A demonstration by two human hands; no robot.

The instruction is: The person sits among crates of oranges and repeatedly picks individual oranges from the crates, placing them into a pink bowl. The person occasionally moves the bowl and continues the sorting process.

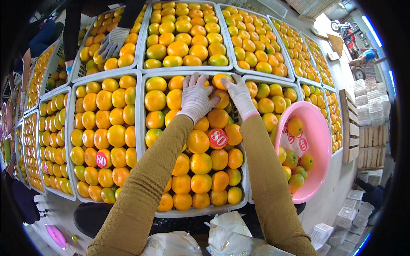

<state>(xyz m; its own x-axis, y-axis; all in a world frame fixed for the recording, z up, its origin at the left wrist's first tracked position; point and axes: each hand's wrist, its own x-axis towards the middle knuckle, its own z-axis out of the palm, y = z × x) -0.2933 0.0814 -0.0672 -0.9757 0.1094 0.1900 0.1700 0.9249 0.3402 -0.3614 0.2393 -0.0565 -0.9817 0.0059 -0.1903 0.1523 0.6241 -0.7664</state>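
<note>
A plastic crate filled with rows of orange and yellow-green mandarins lies directly before me. My left hand, in a striped knit glove, rests palm-down on the fruit near the far side. Its fingers are spread and its thumb points right, over a mandarin. At the crate's far right corner, my right hand, gloved alike, has thumb and fingers around a mandarin. Part of that fruit is hidden by the hand. One mandarin nearer me carries a round red sticker with a number.
A pink plastic basin with several mandarins and a sheet of red stickers sits on the right-hand crate. Filled crates surround mine. Another person's grey-gloved hand touches fruit at far left. A wooden pallet stands right.
</note>
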